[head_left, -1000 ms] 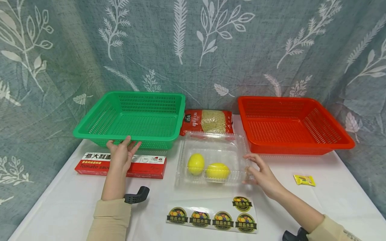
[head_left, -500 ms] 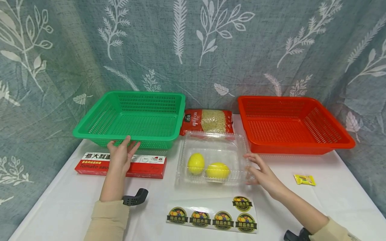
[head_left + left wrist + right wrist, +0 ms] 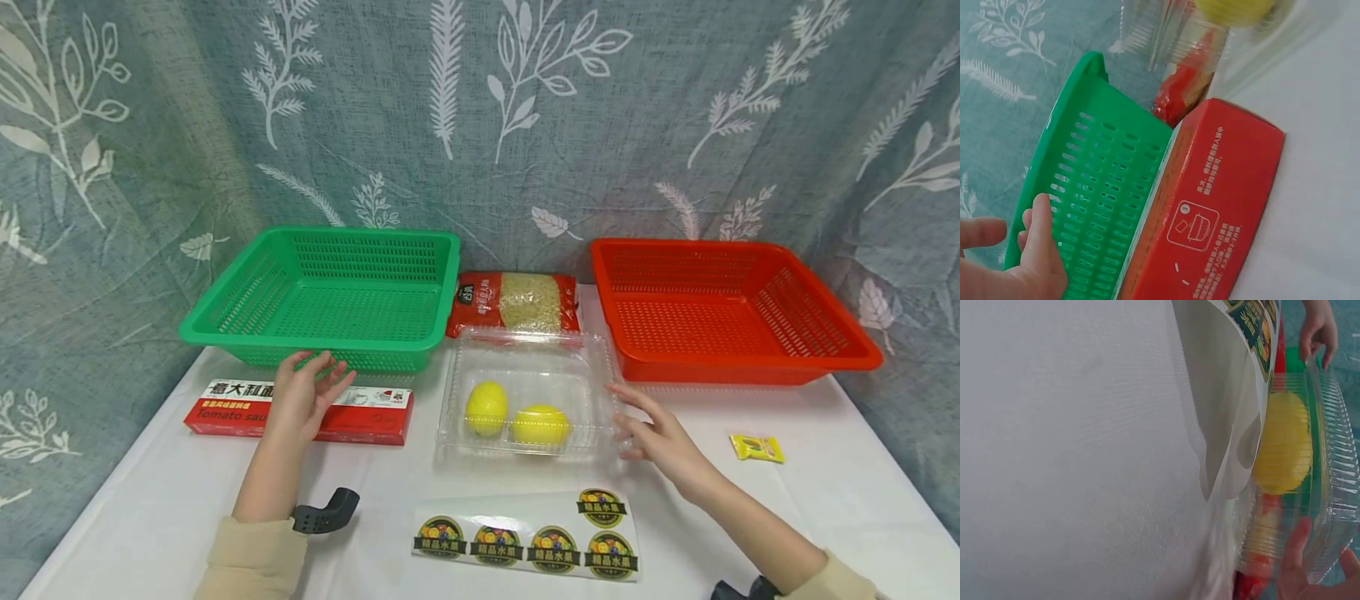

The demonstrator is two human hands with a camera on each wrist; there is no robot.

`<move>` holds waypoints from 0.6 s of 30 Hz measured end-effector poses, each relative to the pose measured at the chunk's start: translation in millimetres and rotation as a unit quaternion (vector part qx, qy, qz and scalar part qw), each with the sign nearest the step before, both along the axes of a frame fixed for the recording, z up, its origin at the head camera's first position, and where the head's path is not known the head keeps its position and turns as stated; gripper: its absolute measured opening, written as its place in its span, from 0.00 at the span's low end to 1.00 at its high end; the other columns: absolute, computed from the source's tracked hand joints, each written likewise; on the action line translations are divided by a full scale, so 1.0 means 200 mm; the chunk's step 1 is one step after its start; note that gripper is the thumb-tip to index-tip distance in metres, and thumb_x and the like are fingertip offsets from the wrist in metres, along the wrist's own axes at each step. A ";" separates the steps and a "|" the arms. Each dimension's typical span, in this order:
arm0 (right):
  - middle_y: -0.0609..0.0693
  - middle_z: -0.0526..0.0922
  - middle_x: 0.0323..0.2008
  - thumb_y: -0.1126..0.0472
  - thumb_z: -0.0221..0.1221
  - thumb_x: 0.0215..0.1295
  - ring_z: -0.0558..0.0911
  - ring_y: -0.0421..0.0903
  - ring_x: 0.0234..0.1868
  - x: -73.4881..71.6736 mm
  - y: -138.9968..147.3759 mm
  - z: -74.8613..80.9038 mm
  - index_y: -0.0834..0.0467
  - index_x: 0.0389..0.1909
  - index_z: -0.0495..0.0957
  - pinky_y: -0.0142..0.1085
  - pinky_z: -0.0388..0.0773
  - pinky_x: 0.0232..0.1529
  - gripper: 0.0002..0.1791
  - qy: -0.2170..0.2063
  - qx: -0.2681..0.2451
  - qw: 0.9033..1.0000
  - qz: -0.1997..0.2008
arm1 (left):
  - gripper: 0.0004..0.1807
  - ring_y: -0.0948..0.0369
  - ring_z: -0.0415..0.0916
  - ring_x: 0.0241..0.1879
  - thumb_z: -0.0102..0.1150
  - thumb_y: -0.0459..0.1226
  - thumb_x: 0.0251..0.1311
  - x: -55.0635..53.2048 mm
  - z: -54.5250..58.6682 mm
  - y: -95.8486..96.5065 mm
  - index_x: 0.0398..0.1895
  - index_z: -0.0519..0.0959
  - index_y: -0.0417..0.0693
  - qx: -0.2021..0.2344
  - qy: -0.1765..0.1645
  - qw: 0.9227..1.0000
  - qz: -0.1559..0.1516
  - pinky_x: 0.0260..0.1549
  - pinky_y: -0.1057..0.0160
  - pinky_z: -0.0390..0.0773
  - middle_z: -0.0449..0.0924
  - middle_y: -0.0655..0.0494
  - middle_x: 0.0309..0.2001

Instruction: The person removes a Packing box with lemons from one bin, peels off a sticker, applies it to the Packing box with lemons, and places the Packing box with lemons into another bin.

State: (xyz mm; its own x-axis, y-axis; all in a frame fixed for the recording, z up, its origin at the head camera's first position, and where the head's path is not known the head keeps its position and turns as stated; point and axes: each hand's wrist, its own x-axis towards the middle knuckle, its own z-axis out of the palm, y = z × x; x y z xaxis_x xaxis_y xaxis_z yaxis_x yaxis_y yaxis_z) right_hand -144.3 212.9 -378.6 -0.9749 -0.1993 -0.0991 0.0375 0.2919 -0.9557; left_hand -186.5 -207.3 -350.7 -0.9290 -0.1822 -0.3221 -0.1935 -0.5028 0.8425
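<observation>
My left hand (image 3: pixel 303 396) hovers over the red and white tomato sauce box (image 3: pixel 367 425), fingers spread and holding nothing. Just beyond its fingertips is the front wall of the green basket (image 3: pixel 375 357). A clear plastic clamshell container (image 3: pixel 570 375) stands mid-table, its lid closed. Inside lie two lemons, one upright (image 3: pixel 487 408) at left and one on its side (image 3: pixel 541 426). My right hand (image 3: pixel 667 446) is at the container's right edge with fingers loosely extended. In the right wrist view, its thumb (image 3: pixel 1297 547) is against or close beside the clear wall; contact is hard to tell.
A red basket (image 3: pixel 735 368) stands at back right. Between the baskets lies a red bag of pasta (image 3: pixel 525 302). A sheet of round fruit stickers (image 3: pixel 480 508) lies in front of the container. A small yellow packet (image 3: pixel 757 448) is at right. A patterned curtain (image 3: pixel 480 192) hangs behind.
My left hand has drawn back from the green basket's front rim toward me, its fingers leaving the rim. The right hand has barely moved; basket, container and lemons stay put.
</observation>
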 end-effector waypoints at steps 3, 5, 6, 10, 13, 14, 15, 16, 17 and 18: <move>0.65 0.58 0.63 0.62 0.50 0.67 0.76 0.53 0.42 0.01 0.01 0.00 0.58 0.67 0.57 0.37 0.79 0.36 0.28 0.004 -0.010 1.000 -0.009 | 0.33 0.66 0.71 0.40 0.42 0.34 0.67 0.02 0.00 0.00 0.70 0.39 0.47 -0.020 -0.013 1.000 -0.020 0.43 0.66 0.76 0.60 0.55 0.47; 0.65 0.59 0.62 0.63 0.50 0.66 0.77 0.51 0.41 0.02 0.01 0.01 0.59 0.67 0.57 0.36 0.79 0.36 0.28 0.008 -0.015 1.000 -0.016 | 0.33 0.66 0.71 0.41 0.42 0.35 0.67 0.04 0.00 0.01 0.70 0.40 0.47 -0.038 -0.017 0.999 -0.034 0.43 0.66 0.76 0.61 0.56 0.48; 0.65 0.60 0.62 0.63 0.50 0.66 0.77 0.49 0.40 0.02 0.02 0.01 0.59 0.67 0.57 0.36 0.79 0.36 0.28 0.009 -0.016 1.000 -0.018 | 0.32 0.67 0.71 0.41 0.41 0.35 0.67 0.04 0.00 0.01 0.70 0.41 0.46 -0.050 -0.016 0.998 -0.041 0.43 0.66 0.76 0.61 0.56 0.47; 0.63 0.62 0.61 0.62 0.51 0.67 0.75 0.45 0.37 0.03 0.03 0.01 0.59 0.66 0.58 0.35 0.78 0.36 0.27 0.017 -0.011 1.000 -0.023 | 0.22 0.68 0.72 0.40 0.40 0.36 0.68 0.07 -0.01 0.02 0.63 0.52 0.48 -0.084 -0.010 0.994 -0.062 0.43 0.67 0.76 0.61 0.55 0.46; 0.63 0.63 0.61 0.61 0.51 0.66 0.75 0.45 0.38 0.04 0.04 0.01 0.59 0.66 0.59 0.35 0.78 0.36 0.27 0.029 -0.004 0.999 -0.023 | 0.14 0.69 0.74 0.39 0.40 0.36 0.68 0.09 0.00 0.03 0.55 0.58 0.52 -0.105 -0.005 0.992 -0.075 0.43 0.67 0.76 0.63 0.55 0.45; 0.63 0.63 0.60 0.61 0.51 0.66 0.75 0.46 0.38 0.04 0.04 0.02 0.59 0.66 0.59 0.36 0.78 0.36 0.27 0.034 -0.002 0.999 -0.022 | 0.13 0.69 0.74 0.39 0.41 0.37 0.68 0.10 0.00 0.04 0.54 0.59 0.52 -0.114 -0.002 0.990 -0.080 0.43 0.67 0.76 0.63 0.56 0.44; 0.63 0.64 0.60 0.61 0.52 0.66 0.76 0.46 0.38 0.05 0.04 0.02 0.58 0.66 0.59 0.36 0.78 0.36 0.27 0.038 0.000 0.999 -0.021 | 0.14 0.68 0.74 0.39 0.41 0.37 0.68 0.10 0.00 0.04 0.55 0.59 0.51 -0.123 0.001 0.989 -0.087 0.43 0.66 0.76 0.63 0.56 0.44; 0.63 0.64 0.60 0.61 0.52 0.66 0.76 0.46 0.38 0.05 0.04 0.02 0.58 0.65 0.60 0.36 0.78 0.36 0.27 0.042 0.001 0.999 -0.021 | 0.15 0.68 0.73 0.40 0.41 0.38 0.68 0.11 0.00 0.05 0.56 0.58 0.50 -0.135 0.004 0.986 -0.094 0.43 0.66 0.76 0.63 0.56 0.44; 0.64 0.64 0.59 0.61 0.52 0.66 0.76 0.45 0.39 0.05 0.04 0.02 0.58 0.65 0.60 0.36 0.78 0.37 0.27 0.045 0.003 0.999 -0.020 | 0.17 0.67 0.73 0.41 0.41 0.38 0.68 0.12 0.01 0.06 0.57 0.57 0.48 -0.145 0.006 0.984 -0.100 0.43 0.66 0.76 0.63 0.56 0.45; 0.64 0.65 0.59 0.61 0.52 0.66 0.77 0.45 0.38 0.06 0.04 0.02 0.58 0.65 0.60 0.36 0.78 0.36 0.27 0.048 0.004 0.999 -0.021 | 0.18 0.67 0.73 0.41 0.42 0.39 0.68 0.13 0.01 0.06 0.59 0.57 0.46 -0.156 0.008 0.982 -0.106 0.42 0.67 0.77 0.63 0.56 0.45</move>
